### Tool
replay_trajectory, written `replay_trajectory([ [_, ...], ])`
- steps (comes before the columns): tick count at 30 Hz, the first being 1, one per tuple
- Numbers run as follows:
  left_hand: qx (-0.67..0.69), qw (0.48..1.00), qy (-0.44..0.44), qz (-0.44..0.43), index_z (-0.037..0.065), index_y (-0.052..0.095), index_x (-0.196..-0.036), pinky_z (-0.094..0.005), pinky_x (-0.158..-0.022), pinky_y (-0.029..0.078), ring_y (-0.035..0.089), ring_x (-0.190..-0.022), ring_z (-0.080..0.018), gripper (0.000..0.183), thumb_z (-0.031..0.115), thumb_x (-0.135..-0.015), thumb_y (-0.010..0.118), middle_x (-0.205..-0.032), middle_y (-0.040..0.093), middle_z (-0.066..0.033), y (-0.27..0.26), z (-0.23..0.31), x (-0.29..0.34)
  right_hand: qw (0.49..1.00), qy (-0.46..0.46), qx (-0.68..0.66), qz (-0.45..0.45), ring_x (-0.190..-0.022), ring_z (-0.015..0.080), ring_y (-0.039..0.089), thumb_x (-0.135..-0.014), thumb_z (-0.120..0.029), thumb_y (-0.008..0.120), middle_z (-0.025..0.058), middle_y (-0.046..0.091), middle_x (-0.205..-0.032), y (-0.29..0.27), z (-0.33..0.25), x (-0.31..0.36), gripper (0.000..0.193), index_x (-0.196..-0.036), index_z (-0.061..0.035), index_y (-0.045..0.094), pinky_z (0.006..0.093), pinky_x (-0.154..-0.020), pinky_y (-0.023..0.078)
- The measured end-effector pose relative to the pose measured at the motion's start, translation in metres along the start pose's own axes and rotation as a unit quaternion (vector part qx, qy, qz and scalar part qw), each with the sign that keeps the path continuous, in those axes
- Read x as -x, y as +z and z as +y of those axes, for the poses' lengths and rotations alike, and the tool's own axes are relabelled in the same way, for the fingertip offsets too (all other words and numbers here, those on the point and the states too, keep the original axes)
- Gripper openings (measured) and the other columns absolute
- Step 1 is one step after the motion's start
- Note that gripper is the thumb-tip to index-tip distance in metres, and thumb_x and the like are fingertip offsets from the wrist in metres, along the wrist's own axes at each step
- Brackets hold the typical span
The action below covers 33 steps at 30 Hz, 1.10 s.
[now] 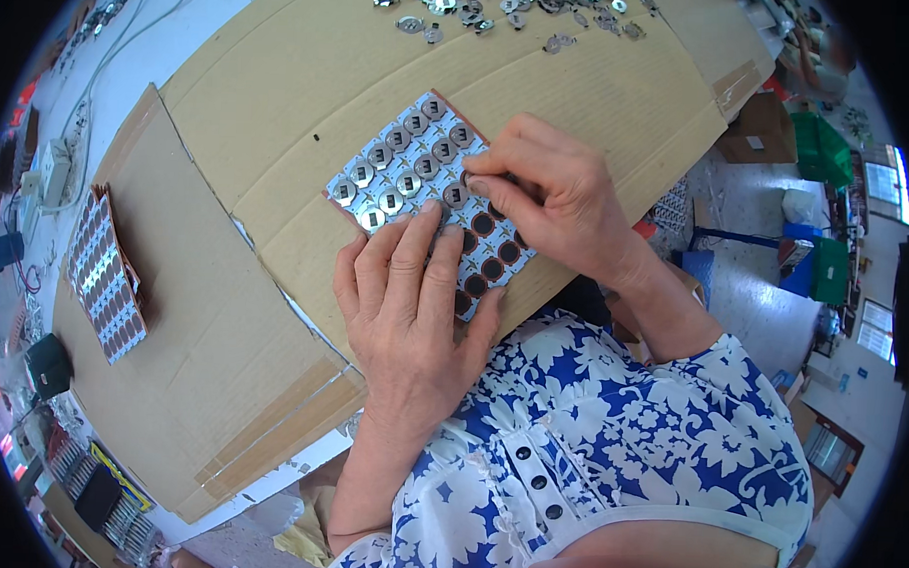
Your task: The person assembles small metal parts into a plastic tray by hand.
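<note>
A light blue sheet (412,152) lies at an angle on the cardboard in front of me, printed with rows of round spots. Round metal discs (408,183) with small rectangular marks sit on its upper-left rows, while dark round spots (492,270) show bare at the lower right. My left hand (404,302) rests flat over the lower-left part of the sheet, fingers spread, hiding some spots. Over the right edge, my right hand (568,193) pinches a small round metal disc (467,178) between thumb and fingers; most of that disc is hidden.
Loose metal pieces (514,4) lie scattered at the far edge of the cardboard (281,98). To the left stands a stack of similar sheets (104,277). Cables (102,66) run along the table beyond. A brown box (758,129) and green crates (820,147) are off to the right.
</note>
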<state>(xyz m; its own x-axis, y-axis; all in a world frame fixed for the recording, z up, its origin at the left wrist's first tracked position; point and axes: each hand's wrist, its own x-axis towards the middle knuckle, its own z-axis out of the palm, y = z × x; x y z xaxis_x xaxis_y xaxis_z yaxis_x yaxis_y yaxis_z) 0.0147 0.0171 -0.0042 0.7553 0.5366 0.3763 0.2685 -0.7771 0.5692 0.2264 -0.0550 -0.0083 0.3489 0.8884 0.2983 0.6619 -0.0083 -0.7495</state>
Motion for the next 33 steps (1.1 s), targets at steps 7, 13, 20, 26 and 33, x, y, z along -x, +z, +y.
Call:
replay_trajectory([
  [7,-0.006,1.0,-0.004,-0.008,-0.001,0.076,-0.13,-0.0598,-0.118,0.045,0.066,-0.131,-0.0399,0.059,0.021,-0.078,0.094,-0.148,0.071,-0.0191,-0.003,0.004,-0.003,0.997,-0.075,0.014,0.018,-0.08,0.0165,0.066,-0.091,0.007,0.084,0.0072,0.067,-0.096,0.0,0.0,0.006,0.028,-0.118,-0.0001,0.081,0.0321,-0.068,0.052],
  [13,-0.013,1.0,-0.004,-0.005,-0.001,0.076,-0.131,-0.0598,-0.117,0.044,0.067,-0.13,-0.0396,0.061,0.02,-0.077,0.094,-0.145,0.072,-0.0188,-0.007,0.007,-0.003,0.991,0.112,-0.014,0.072,-0.082,0.0268,0.074,-0.094,-0.007,0.083,0.0102,0.07,-0.101,-0.029,0.017,-0.015,0.027,-0.12,-0.0051,0.08,0.0407,-0.074,0.059],
  [20,0.005,1.0,-0.003,-0.002,-0.001,0.076,-0.128,-0.0602,-0.117,0.044,0.067,-0.128,-0.0403,0.059,0.018,-0.076,0.094,-0.145,0.073,-0.0192,-0.007,0.008,-0.003,0.972,-0.005,0.22,0.084,-0.089,0.0256,0.077,-0.096,-0.011,0.082,0.0108,0.072,-0.104,-0.063,0.073,-0.05,0.02,-0.115,-0.0039,0.078,0.0432,-0.078,0.06],
  [26,0.003,1.0,-0.001,-0.005,0.0,0.077,-0.128,-0.0606,-0.117,0.044,0.067,-0.128,-0.0406,0.058,0.019,-0.075,0.094,-0.145,0.072,-0.0192,-0.005,0.004,-0.003,0.997,0.024,0.026,0.064,-0.085,0.0174,0.072,-0.101,-0.007,0.079,0.005,0.067,-0.095,-0.052,0.025,-0.029,0.009,-0.105,-0.0014,0.072,0.0333,-0.075,0.057],
  [33,-0.004,1.0,0.0,-0.005,0.0,0.076,-0.127,-0.0615,-0.116,0.045,0.067,-0.128,-0.041,0.058,0.02,-0.076,0.094,-0.145,0.071,-0.0191,-0.003,0.0,-0.002,0.993,-0.009,-0.072,-0.095,-0.083,0.0141,0.068,-0.104,0.001,0.073,0.006,0.071,-0.09,-0.031,0.01,-0.016,0.009,-0.112,-0.0001,0.075,0.0313,-0.073,0.053],
])
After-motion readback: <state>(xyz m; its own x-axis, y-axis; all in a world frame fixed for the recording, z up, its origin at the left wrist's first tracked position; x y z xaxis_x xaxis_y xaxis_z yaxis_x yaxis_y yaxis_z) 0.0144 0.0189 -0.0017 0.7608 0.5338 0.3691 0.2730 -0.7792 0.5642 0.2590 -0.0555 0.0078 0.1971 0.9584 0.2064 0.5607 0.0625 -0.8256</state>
